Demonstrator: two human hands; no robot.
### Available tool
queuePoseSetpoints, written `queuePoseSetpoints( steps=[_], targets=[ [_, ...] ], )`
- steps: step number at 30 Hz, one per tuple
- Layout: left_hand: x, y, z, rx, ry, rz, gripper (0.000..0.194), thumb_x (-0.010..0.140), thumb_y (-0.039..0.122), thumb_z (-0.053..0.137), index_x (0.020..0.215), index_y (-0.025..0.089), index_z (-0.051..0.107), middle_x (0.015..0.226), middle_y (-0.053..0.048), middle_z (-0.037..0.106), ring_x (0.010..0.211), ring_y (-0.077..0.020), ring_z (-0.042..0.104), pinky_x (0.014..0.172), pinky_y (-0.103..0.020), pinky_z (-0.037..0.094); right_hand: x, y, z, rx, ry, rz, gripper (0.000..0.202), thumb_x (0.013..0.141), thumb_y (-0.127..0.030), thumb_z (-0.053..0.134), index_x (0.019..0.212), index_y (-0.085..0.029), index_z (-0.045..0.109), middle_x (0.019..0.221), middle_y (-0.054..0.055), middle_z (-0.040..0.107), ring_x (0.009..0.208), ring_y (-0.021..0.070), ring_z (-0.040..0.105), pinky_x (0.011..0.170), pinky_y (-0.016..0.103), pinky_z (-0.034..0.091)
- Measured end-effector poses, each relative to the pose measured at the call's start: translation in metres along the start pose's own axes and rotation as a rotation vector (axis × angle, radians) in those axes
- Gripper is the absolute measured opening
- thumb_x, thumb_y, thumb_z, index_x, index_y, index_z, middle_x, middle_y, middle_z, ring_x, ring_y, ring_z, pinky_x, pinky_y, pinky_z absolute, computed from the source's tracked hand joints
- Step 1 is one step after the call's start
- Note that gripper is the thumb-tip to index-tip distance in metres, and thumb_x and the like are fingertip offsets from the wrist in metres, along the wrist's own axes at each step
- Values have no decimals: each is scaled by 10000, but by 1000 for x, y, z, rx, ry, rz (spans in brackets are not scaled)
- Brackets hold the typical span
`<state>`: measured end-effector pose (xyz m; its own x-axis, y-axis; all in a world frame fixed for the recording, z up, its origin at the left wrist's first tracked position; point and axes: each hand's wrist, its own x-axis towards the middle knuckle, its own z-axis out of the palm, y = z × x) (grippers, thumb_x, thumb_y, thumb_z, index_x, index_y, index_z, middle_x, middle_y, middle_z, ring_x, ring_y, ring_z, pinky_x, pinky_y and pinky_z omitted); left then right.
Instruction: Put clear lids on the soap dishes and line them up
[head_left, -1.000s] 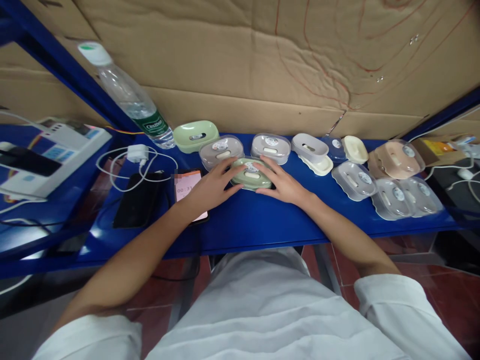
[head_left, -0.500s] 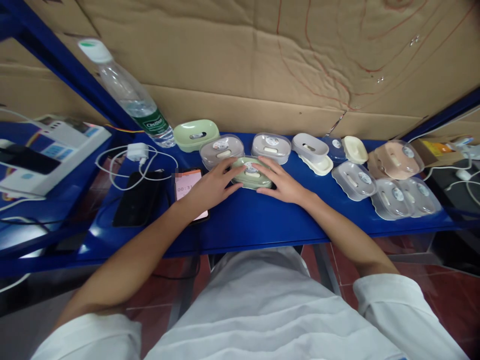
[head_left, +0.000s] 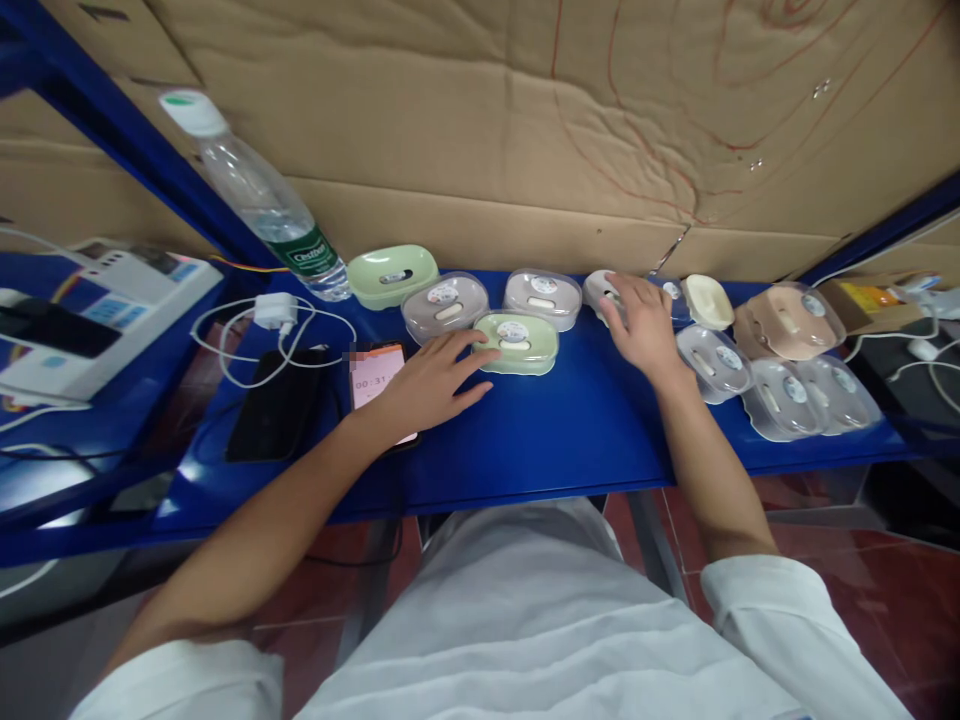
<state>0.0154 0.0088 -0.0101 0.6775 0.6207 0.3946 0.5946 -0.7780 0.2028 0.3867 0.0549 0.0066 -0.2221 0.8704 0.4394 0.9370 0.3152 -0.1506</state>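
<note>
A green soap box with a clear lid [head_left: 525,350] sits at mid-table. My left hand [head_left: 435,385] has its fingers spread at the box's left end, holding nothing. Farther right, my right hand [head_left: 643,325] reaches over a grey oval tray [head_left: 598,290] with fingers apart; whether the fingertips touch it is hard to tell. Behind the green box stand two lidded grey boxes, one at left [head_left: 435,312] and one at right [head_left: 551,300]. Right of my right hand are a cream tray [head_left: 709,300] and a lidded grey box [head_left: 724,365].
An open green tray [head_left: 394,280] and a water bottle [head_left: 289,235] stand at the back left. Phones, one with a lit timer [head_left: 373,372], and a white charger [head_left: 275,310] lie at left. Peach [head_left: 795,320] and more grey boxes [head_left: 786,400] are at right, before a cardboard wall [head_left: 450,130].
My right hand has left the green box and moved right to the grey tray. My left hand stays beside the green box, slightly drawn back from its lid.
</note>
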Motion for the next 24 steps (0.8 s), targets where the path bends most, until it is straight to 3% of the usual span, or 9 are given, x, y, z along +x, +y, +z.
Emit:
queuePoseSetpoints(
  steps=[5, 8, 11, 14, 16, 19, 21, 24],
  targets=[
    [-1, 2, 5, 1, -69, 32, 560, 1086, 357, 602, 1623, 226, 515, 1575, -204, 523, 1422, -385, 570, 1179, -602, 527, 5, 24, 9, -132, -76, 228, 387, 1065, -369, 509, 1254, -160, 774, 1296, 194, 785, 1243, 395, 679, 1127, 598, 420],
    [-1, 4, 6, 14, -49, 23, 599, 1083, 343, 605, 1657, 243, 467, 1555, -210, 525, 1407, -391, 585, 1149, -613, 547, 7, 20, 2, -111, 35, 211, 369, 1090, -387, 496, 1203, -172, 773, 1252, 185, 796, 1194, 375, 700, 1090, 554, 451],
    [0, 6, 4, -10, 82, 11, 688, 1078, 361, 632, 1703, 240, 370, 1557, -220, 513, 1418, -382, 593, 1159, -603, 551, 2, -5, -10, -30, 177, 20, 360, 1121, -438, 505, 1211, -198, 758, 1237, 156, 802, 1187, 344, 714, 1080, 522, 464],
    [1, 5, -1, -64, 247, -7, 765, 1045, 411, 706, 1708, 285, 346, 1669, -210, 414, 1549, -392, 491, 1212, -597, 523, -13, -44, -12, 93, 200, -296, 282, 1118, -427, 574, 1204, -232, 760, 1186, 101, 824, 1142, 292, 741, 1079, 491, 473],
    [1, 3, -3, -61, 288, 19, 693, 1037, 412, 725, 1659, 304, 439, 1711, -192, 393, 1589, -393, 449, 1223, -601, 517, -23, -70, -9, 156, 164, -488, 229, 1116, -378, 601, 1220, -251, 761, 1177, 72, 831, 1131, 259, 752, 1080, 469, 476],
    [0, -2, -2, -15, 285, 97, 468, 1052, 340, 709, 1509, 299, 616, 1608, -139, 571, 1552, -353, 511, 1237, -595, 517, -28, -88, -11, 187, 94, -609, 261, 1125, -377, 585, 1294, -266, 750, 1254, 73, 816, 1199, 254, 738, 1099, 462, 467],
    [0, -5, 0, 14, 297, 116, 392, 1048, 315, 715, 1437, 282, 671, 1505, -109, 671, 1521, -335, 549, 1237, -583, 527, -24, -79, -18, 175, 75, -532, 370, 1131, -478, 539, 1360, -255, 726, 1346, 106, 780, 1288, 296, 698, 1121, 492, 458],
    [0, -7, 2, 31, 354, 84, 374, 1025, 329, 751, 1389, 255, 707, 1450, -109, 711, 1466, -330, 595, 1214, -565, 553, -13, -45, -31, 105, 33, -164, 523, 1146, -549, 403, 1439, -212, 677, 1399, 160, 742, 1329, 344, 666, 1125, 523, 476]
  ],
)
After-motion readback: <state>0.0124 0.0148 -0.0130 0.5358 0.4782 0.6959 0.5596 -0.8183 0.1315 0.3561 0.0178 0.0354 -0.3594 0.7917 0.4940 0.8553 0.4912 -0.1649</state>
